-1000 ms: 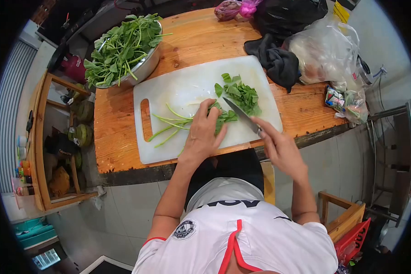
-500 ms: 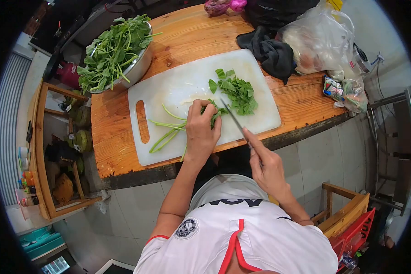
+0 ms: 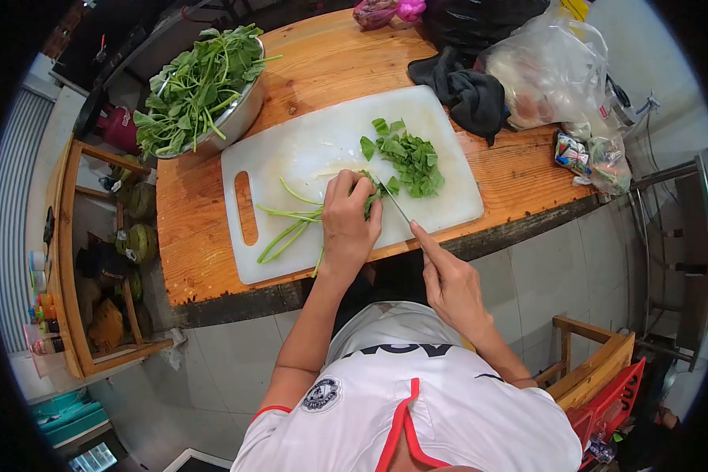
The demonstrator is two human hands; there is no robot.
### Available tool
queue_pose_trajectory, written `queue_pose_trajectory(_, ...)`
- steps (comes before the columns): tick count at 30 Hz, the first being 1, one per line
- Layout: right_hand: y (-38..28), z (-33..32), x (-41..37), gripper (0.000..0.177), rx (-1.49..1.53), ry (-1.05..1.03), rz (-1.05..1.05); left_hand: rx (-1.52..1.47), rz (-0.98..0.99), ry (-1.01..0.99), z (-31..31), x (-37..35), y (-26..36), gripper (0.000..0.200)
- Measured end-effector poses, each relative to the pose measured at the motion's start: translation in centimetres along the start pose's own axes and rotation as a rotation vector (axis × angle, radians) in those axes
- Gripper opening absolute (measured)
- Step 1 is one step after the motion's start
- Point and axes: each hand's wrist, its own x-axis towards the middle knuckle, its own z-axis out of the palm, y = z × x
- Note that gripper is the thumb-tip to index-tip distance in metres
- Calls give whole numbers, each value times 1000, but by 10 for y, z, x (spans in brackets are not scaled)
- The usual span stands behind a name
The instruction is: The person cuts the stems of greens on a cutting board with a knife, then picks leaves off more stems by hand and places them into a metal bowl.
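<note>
My left hand (image 3: 349, 222) is closed on a bunch of leafy greens, pressed to the white cutting board (image 3: 291, 149). Its green stems (image 3: 287, 228) stick out to the left of the fingers. In my right hand (image 3: 455, 283) is the handle of a knife (image 3: 395, 202), whose blade lies against the leafy end of the bunch, just right of my left fingertips. Chopped leaves (image 3: 415, 167) form a loose pile right of the blade. The leaves under my left fingers are partly hidden.
A metal bowl (image 3: 244, 114) heaped with greens (image 3: 197, 86) stands at the table's back left. A dark cloth (image 3: 468, 98), a clear plastic bag (image 3: 547, 71) and small packets (image 3: 573, 153) lie at the right. A wooden stool (image 3: 594, 358) stands at lower right.
The knife and my right hand have moved slightly left, bringing the blade against the bunch. A small leaf piece now lies apart, right of the blade. My left hand has barely moved.
</note>
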Motion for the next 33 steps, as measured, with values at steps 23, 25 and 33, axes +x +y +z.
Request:
queue_pose_trajectory(23,-3,2,28,55,182,53,-22,-122,-155,148,-5,-3,5,29)
queue_pose_trajectory(25,-4,-2,32,58,211,71,43,-126,-165,148,-7,-2,6,28)
queue_pose_trajectory(33,23,6,93,48,264,71,-312,-143,10,7,-13,1,-17,23)
